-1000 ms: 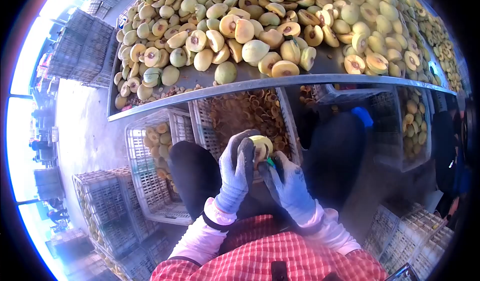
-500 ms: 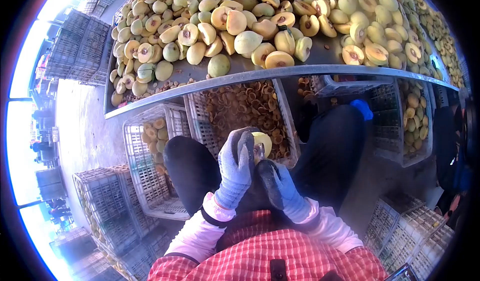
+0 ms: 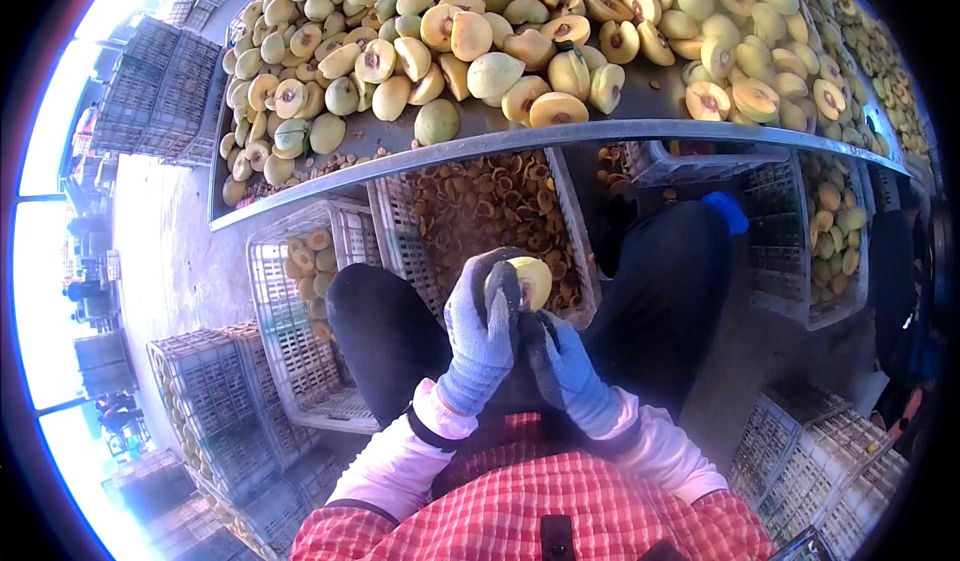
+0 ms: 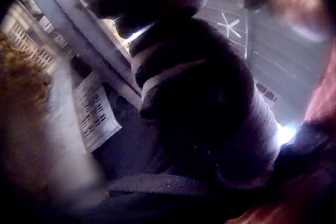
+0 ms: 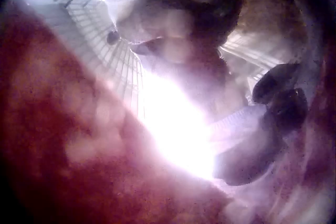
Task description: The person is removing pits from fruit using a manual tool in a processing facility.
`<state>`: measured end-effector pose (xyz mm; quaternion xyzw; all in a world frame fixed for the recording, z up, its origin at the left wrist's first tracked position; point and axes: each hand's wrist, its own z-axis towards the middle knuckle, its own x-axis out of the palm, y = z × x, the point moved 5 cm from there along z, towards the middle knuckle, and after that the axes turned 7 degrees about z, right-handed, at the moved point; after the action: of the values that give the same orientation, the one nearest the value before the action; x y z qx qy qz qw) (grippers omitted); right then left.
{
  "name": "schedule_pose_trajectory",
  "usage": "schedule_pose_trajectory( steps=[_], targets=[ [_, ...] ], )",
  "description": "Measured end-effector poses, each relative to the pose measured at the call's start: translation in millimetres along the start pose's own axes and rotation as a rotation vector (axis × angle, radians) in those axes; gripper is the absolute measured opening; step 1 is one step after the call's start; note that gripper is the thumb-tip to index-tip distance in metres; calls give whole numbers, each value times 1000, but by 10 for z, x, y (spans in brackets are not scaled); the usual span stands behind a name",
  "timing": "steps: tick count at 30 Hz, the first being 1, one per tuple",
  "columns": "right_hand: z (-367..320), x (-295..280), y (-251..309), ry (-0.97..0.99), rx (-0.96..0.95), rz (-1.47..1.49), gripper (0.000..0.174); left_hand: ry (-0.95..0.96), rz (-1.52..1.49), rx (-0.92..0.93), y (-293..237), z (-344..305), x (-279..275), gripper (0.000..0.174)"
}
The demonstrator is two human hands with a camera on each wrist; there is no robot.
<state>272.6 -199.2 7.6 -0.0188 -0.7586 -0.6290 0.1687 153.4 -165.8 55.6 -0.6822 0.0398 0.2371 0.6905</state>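
Note:
My gloved left hand (image 3: 478, 336) grips a yellow peach half (image 3: 536, 279) above my lap, fingers wrapped round its left side. The cut face with its brown centre is turned partly toward the right hand. My gloved right hand (image 3: 572, 369) is close below the fruit, its dark fingertips at the peach's lower edge. Those fingers curl round a small green-handled pitting tool, which is mostly hidden by the glove now. In the left wrist view the curled glove (image 4: 194, 82) is dark; in the right wrist view glare washes out much of the scene.
A metal-edged table (image 3: 480, 149) ahead bears a large heap of halved peaches (image 3: 490, 74). Beneath it, between my knees, a crate (image 3: 399, 229) holds brown scraps. Another white crate (image 3: 290, 336) with peaches stands left. Stacked crates (image 3: 215, 411) flank the left; more crates (image 3: 820, 456) stand right.
The green handle and then the metal end of the tool showed between the hands earlier; both are now covered. The peach half has shifted slightly and its cut face has turned.

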Motion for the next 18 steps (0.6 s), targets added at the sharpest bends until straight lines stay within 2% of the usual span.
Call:
schedule_pose_trajectory(
  steps=[2, 5, 6, 7, 8, 9, 10, 12, 15, 16, 18],
  targets=[
    [-41, 12, -237, -3, 109, 239, 29, 79, 44, -14, -72, 40, 8, 23],
    [11, 27, -28, 50, 320, 404, 34, 312, 109, -11, -65, 193, 28, 32],
    [32, 54, 27, 164, 421, 412, 42, 446, -57, -194, 19, 214, 59, 34],
    [53, 63, 101, 170, 387, 381, 44, 548, -366, -379, 77, 210, 97, 34],
    [66, 80, 161, 174, 352, 350, 45, 552, -366, -382, 75, 230, 99, 34],
    [50, 101, 118, 190, 420, 447, 47, 552, -365, -386, 73, 238, 99, 35],
    [32, 120, 75, 199, 491, 541, 48, 509, -270, -315, 79, 247, 91, 36],
    [-94, 197, -167, 228, 840, 988, 50, 420, -80, -179, 129, 228, 94, 37],
    [-140, 305, 24, 635, 901, 1626, 46, 412, 113, 291, 25, 317, 81, 35],
    [-147, 318, 103, 597, 963, 1648, 48, 455, 67, 264, 27, 316, 82, 36],
    [-167, 362, 107, 659, 940, 1785, 47, 558, -320, -140, 245, 225, 150, 36]
  ],
)
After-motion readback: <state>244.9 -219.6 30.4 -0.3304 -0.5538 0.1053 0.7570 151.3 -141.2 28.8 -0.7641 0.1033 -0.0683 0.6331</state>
